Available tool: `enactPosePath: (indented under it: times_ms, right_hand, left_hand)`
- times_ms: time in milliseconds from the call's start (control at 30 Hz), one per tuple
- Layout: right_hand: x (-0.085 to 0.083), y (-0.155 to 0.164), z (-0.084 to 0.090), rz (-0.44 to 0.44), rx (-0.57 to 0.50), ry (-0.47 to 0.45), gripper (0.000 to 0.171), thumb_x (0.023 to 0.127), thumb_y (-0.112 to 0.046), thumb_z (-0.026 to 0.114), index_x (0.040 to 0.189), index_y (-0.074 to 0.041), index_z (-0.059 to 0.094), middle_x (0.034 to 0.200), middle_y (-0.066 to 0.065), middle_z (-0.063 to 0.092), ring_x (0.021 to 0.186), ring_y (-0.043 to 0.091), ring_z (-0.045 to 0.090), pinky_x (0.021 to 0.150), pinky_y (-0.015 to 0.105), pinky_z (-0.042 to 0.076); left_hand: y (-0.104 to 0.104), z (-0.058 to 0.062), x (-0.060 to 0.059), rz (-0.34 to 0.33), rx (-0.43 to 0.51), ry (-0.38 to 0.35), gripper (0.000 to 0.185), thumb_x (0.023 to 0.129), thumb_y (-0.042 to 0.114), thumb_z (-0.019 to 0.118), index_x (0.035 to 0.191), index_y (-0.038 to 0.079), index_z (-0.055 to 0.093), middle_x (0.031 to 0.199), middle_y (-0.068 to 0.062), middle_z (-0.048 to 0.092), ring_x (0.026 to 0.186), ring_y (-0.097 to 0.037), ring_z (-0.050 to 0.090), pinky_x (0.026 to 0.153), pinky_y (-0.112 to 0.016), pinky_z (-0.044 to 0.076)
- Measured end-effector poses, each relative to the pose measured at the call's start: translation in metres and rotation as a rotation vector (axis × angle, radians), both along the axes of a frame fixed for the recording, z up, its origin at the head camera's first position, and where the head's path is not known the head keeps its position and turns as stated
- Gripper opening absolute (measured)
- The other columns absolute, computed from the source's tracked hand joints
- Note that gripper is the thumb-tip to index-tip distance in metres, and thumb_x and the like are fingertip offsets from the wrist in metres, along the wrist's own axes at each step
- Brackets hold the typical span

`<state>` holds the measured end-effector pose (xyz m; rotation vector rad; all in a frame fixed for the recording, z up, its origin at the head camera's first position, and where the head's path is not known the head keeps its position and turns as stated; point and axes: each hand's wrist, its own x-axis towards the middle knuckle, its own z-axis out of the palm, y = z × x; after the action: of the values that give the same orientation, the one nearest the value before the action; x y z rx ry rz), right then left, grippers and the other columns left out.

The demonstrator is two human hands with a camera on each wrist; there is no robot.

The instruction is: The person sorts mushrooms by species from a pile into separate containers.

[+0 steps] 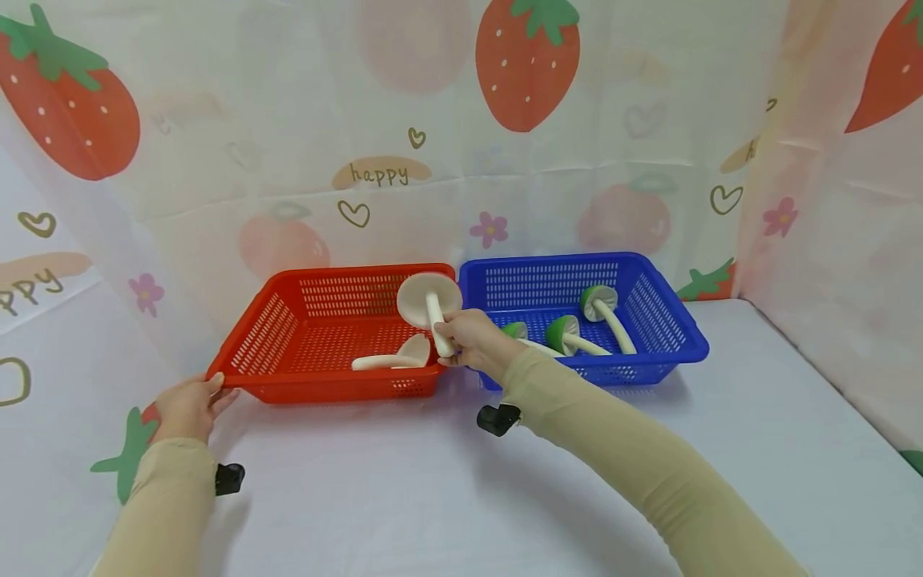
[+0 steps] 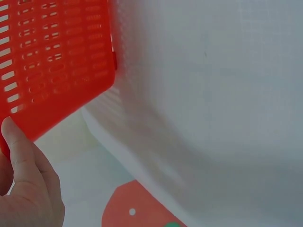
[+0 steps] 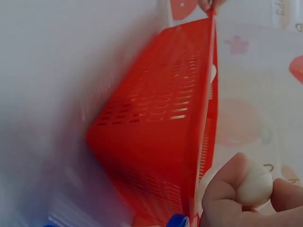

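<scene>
The right hand (image 1: 469, 336) grips a white mushroom (image 1: 429, 303) by its stem over the red basket (image 1: 288, 377), whose corner the open left hand (image 1: 189, 407) touches.

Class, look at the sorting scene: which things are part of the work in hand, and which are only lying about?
In the work: right hand gripping the white mushroom; left hand touching the red basket; second white mushroom; blue basket; green mushrooms.

Lying about: strawberry backdrop.
</scene>
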<state>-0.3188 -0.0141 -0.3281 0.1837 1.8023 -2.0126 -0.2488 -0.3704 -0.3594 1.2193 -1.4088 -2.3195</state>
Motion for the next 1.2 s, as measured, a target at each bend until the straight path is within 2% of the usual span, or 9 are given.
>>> enactPosePath:
  times_ms: [200, 367, 467, 633, 867, 933, 1033, 1100, 1200]
  right_hand:
    - [-0.01, -0.008, 0.0, -0.013, -0.023, 0.019, 0.039, 0.099, 0.0, 0.05, 0.138, 0.003, 0.049, 0.108, 0.016, 0.052, 0.094, 0.027, 0.052, 0.07, 0.031, 0.051]
    - [-0.018, -0.014, -0.003, -0.029, -0.062, 0.019, 0.042, 0.098, 0.003, 0.05, 0.14, 0.006, 0.045, 0.125, 0.021, 0.051, 0.095, 0.027, 0.052, 0.091, 0.036, 0.049]
    - [-0.022, -0.017, -0.006, -0.038, -0.095, 0.025, 0.043, 0.098, 0.006, 0.05, 0.141, 0.008, 0.043, 0.134, 0.022, 0.048, 0.104, 0.029, 0.053, 0.1, 0.038, 0.046]
    - [-0.026, -0.014, -0.012, -0.048, -0.146, 0.041, 0.051, 0.096, 0.01, 0.049, 0.145, 0.007, 0.036, 0.141, 0.023, 0.045, 0.124, 0.034, 0.051, 0.103, 0.039, 0.043]
    - [-0.02, 0.003, -0.017, -0.066, -0.191, 0.055, 0.053, 0.095, 0.012, 0.047, 0.146, 0.008, 0.033, 0.147, 0.024, 0.039, 0.13, 0.034, 0.047, 0.106, 0.041, 0.039]
    - [-0.016, 0.01, -0.017, -0.068, -0.195, 0.065, 0.052, 0.095, 0.011, 0.047, 0.146, 0.008, 0.034, 0.146, 0.024, 0.04, 0.129, 0.034, 0.048, 0.106, 0.04, 0.04]
    - [-0.006, 0.023, -0.016, -0.059, -0.203, 0.089, 0.052, 0.095, 0.01, 0.048, 0.145, 0.009, 0.034, 0.144, 0.025, 0.043, 0.128, 0.034, 0.049, 0.105, 0.04, 0.041]
    - [0.001, 0.035, -0.014, -0.048, -0.209, 0.1, 0.051, 0.096, 0.009, 0.047, 0.145, 0.009, 0.033, 0.144, 0.026, 0.042, 0.128, 0.035, 0.048, 0.105, 0.04, 0.041]
    - [0.01, 0.056, -0.011, -0.033, -0.189, 0.125, 0.05, 0.097, 0.007, 0.045, 0.146, 0.009, 0.032, 0.144, 0.027, 0.042, 0.129, 0.036, 0.047, 0.105, 0.041, 0.04]
  left_hand:
    - [-0.001, 0.0, 0.0, 0.001, 0.001, -0.004, 0.07, 0.091, 0.014, 0.065, 0.153, 0.022, 0.032, 0.148, -0.001, 0.033, 0.116, -0.015, 0.049, 0.08, -0.027, 0.054]
    - [-0.001, 0.001, -0.001, -0.001, -0.004, -0.003, 0.07, 0.091, 0.013, 0.065, 0.153, 0.022, 0.033, 0.146, -0.002, 0.034, 0.115, -0.015, 0.049, 0.076, -0.027, 0.056]
    - [-0.001, 0.001, -0.001, -0.011, -0.014, -0.008, 0.07, 0.092, 0.014, 0.064, 0.153, 0.021, 0.032, 0.147, -0.002, 0.033, 0.114, -0.015, 0.049, 0.077, -0.027, 0.055]
    - [0.002, 0.001, -0.004, -0.037, -0.03, -0.019, 0.069, 0.092, 0.015, 0.063, 0.153, 0.021, 0.031, 0.148, -0.002, 0.032, 0.114, -0.016, 0.049, 0.081, -0.027, 0.053]
    - [0.007, 0.001, -0.008, -0.05, -0.022, -0.015, 0.069, 0.093, 0.014, 0.063, 0.154, 0.022, 0.03, 0.149, -0.002, 0.031, 0.115, -0.015, 0.049, 0.079, -0.027, 0.054]
    - [0.006, 0.001, -0.007, -0.052, -0.022, -0.012, 0.069, 0.093, 0.013, 0.062, 0.154, 0.021, 0.03, 0.148, -0.002, 0.031, 0.109, -0.014, 0.051, 0.077, -0.027, 0.055]
    - [0.001, 0.002, -0.006, -0.072, -0.043, -0.011, 0.069, 0.094, 0.01, 0.061, 0.154, 0.018, 0.028, 0.14, -0.006, 0.037, 0.088, -0.011, 0.059, 0.073, -0.028, 0.057]
    - [-0.004, 0.002, -0.004, -0.107, -0.086, -0.015, 0.068, 0.096, 0.009, 0.059, 0.154, 0.015, 0.026, 0.129, -0.007, 0.04, 0.072, -0.01, 0.061, 0.072, -0.028, 0.057]
    - [-0.013, 0.002, -0.002, -0.167, -0.168, -0.025, 0.067, 0.098, 0.011, 0.056, 0.155, 0.01, 0.021, 0.122, -0.01, 0.041, 0.059, -0.01, 0.059, 0.073, -0.028, 0.057]
